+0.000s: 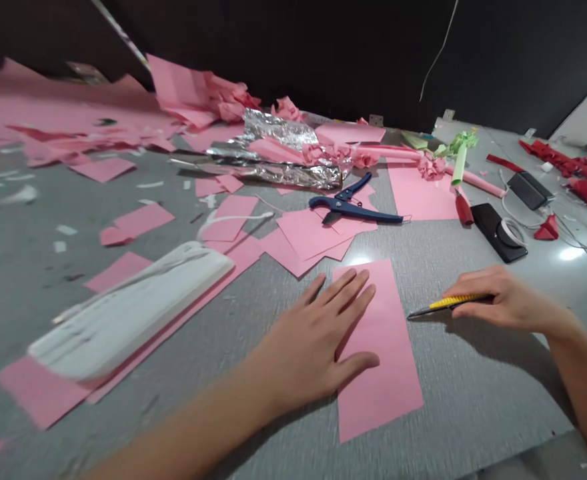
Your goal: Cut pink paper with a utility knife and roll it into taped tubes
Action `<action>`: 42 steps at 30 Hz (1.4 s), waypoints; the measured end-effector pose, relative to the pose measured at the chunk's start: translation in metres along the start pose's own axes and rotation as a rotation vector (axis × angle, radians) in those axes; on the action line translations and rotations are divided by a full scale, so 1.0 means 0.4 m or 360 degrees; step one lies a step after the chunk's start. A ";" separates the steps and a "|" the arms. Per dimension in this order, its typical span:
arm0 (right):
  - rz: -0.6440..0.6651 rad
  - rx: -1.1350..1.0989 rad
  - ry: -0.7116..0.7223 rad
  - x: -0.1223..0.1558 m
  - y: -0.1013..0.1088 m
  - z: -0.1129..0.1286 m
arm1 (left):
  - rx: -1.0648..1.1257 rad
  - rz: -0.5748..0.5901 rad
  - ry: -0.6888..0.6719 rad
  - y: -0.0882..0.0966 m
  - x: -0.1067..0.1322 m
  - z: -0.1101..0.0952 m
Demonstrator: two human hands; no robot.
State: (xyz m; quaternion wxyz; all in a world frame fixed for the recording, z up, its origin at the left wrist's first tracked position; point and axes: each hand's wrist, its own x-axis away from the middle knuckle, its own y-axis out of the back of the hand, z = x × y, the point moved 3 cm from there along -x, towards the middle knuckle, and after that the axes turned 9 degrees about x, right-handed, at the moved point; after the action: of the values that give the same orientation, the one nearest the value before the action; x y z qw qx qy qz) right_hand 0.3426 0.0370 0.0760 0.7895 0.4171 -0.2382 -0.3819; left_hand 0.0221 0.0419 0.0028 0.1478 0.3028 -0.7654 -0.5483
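The left hand (318,340) lay flat with its fingers spread, pressing down on the left edge of a pink paper sheet (388,380). The sheet rested on the grey worktop (473,393), straight in front of the person. The right hand (498,300) was closed around a yellow craft knife (448,303), whose metal tip pointed toward the sheet from just beside its right edge. Farther back, blue cutters (353,203) sat on loose pink scraps near crumpled foil (273,150). A white tray (128,313) lay to the left and a black phone (498,232) to the right.
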 end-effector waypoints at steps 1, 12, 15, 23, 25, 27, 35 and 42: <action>-0.0057 -0.0034 -0.0023 0.001 0.006 -0.002 | -0.0009 -0.0030 -0.0028 0.001 0.001 0.000; -0.0837 -0.0351 -0.0404 -0.019 -0.034 -0.054 | 0.0086 0.0117 -0.0330 0.026 0.006 -0.074; -0.0783 -0.0332 -0.0392 -0.031 -0.053 -0.042 | 0.0224 0.0138 -0.0540 0.021 0.006 -0.074; -0.0675 -0.0395 -0.0418 -0.035 -0.071 -0.028 | 0.0270 -0.0305 -0.0065 0.025 0.030 -0.053; -0.0670 -0.0380 -0.0405 -0.031 -0.071 -0.027 | 0.0208 -0.0263 0.0041 0.026 0.028 -0.057; -0.0659 -0.0357 -0.0370 -0.028 -0.070 -0.022 | 0.0141 -0.0169 0.0020 0.021 0.023 -0.059; -0.0398 -0.0278 -0.0131 -0.031 -0.068 0.018 | 0.0145 -0.0073 -0.0019 0.009 0.021 -0.040; -0.0231 -0.0212 -0.0046 -0.038 -0.080 0.024 | 0.0163 0.0035 -0.0020 -0.005 0.017 -0.028</action>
State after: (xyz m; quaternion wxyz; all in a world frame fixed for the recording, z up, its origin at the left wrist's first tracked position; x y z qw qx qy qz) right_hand 0.3138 0.0329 0.0534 0.7822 0.3743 -0.1928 -0.4591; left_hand 0.0237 0.0287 0.0042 0.1333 0.2982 -0.7966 -0.5087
